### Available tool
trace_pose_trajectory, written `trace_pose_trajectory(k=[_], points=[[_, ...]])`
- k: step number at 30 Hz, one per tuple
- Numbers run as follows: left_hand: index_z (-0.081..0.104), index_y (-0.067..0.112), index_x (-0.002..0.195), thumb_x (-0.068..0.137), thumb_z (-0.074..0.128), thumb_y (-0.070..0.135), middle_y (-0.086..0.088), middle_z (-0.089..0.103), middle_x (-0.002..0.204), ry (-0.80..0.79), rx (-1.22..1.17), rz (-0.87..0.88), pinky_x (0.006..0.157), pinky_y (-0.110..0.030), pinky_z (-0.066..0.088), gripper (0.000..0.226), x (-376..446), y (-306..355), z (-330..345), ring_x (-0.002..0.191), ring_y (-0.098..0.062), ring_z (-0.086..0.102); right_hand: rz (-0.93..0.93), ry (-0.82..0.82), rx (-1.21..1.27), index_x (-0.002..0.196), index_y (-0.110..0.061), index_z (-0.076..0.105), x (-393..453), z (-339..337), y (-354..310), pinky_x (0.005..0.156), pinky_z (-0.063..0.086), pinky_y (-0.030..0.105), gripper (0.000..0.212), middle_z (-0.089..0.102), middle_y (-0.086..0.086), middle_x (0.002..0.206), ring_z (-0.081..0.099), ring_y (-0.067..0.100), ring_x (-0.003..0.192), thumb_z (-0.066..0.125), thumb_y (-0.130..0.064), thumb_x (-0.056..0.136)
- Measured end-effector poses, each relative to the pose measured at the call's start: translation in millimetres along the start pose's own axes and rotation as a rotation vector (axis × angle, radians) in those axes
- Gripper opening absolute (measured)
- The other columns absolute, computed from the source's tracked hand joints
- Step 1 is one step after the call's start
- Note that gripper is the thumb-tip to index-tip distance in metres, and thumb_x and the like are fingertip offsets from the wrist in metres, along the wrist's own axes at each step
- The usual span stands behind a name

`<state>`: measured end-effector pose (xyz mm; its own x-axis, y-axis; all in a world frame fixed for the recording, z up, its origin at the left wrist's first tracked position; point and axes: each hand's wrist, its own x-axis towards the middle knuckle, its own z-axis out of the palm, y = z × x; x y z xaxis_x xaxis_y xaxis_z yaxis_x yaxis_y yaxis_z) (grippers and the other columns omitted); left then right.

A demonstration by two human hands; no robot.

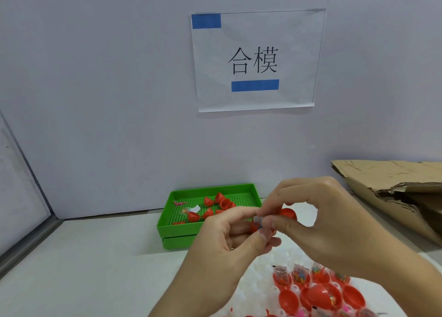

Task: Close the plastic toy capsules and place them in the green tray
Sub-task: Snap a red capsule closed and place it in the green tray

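Red plastic capsule (288,214), halves apart, pinched in left hand (229,230) and right hand (318,218) grip.

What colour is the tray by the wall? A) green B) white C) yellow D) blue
A: the tray by the wall is green, with red capsule halves lying in it.
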<state>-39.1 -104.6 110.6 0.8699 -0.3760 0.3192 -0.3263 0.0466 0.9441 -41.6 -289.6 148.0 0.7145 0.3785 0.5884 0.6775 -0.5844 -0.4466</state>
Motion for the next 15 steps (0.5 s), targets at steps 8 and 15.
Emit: trace_pose_trajectory(k=[8, 15], points=[[0.065, 0.016, 0.115, 0.092, 0.063, 0.003, -0.006, 0.077, 0.098, 0.018, 0.022, -0.015, 0.079, -0.025, 0.058, 0.026, -0.2, -0.7, 2.2, 0.093, -0.02, 0.075, 0.051, 0.026, -0.038, 0.079, -0.038, 0.077, 2.3, 1.7, -0.8, 0.075, 0.042, 0.01, 0.021, 0.069, -0.024, 0.074, 0.063, 0.001, 0.08, 0.076, -0.017, 0.083], [0.066, 0.01, 0.112, 0.079, 0.066, 0.019, -0.008, 0.077, 0.097, 0.048, -0.076, 0.012, 0.077, -0.024, 0.058, 0.034, 2.0, -0.5, 3.8, 0.092, -0.022, 0.075, 0.079, 0.051, 0.013, 0.084, -0.035, 0.079, 2.7, 2.1, -1.1, 0.074, 0.05, 0.017, 0.019, 0.071, -0.02, 0.078, 0.067, 0.007, 0.082, 0.075, -0.017, 0.083]])
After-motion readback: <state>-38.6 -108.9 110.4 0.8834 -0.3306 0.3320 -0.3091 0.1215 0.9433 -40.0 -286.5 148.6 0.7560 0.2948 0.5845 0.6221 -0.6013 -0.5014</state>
